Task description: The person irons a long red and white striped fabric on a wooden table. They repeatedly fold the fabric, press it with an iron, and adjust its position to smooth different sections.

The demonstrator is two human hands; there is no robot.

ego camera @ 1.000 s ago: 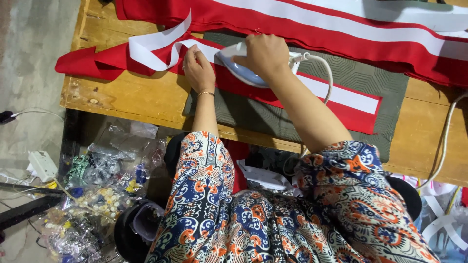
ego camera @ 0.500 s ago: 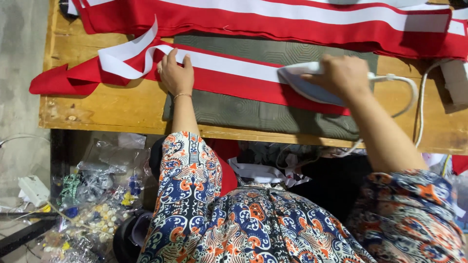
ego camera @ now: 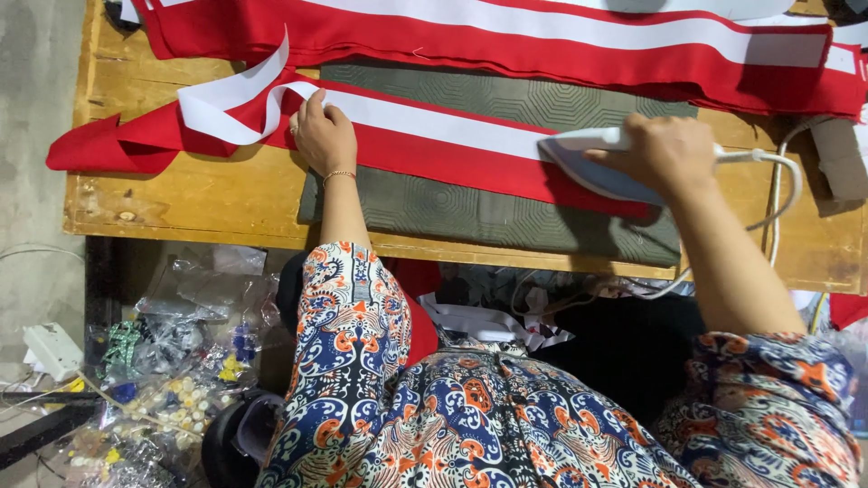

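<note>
On the desk [ego camera: 226, 203], her left hand [ego camera: 324, 137] lies flat, pinning the red-and-white strip [ego camera: 434, 136] taut while her right hand [ego camera: 665, 154] grips the iron [ego camera: 588, 167].

Iron [ego camera: 592, 167]: handle hidden under right hand [ego camera: 665, 154]. Upper red-and-white fabric [ego camera: 542, 36]: cut off by top and right edges. Table [ego camera: 226, 194]: right end out of view. Plastic bags [ego camera: 154, 361] on the floor: small contents too tiny to identify.

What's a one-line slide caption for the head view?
Right hand runs a white iron along a red-and-white strip while left hand pins it on the grey pad.
</note>
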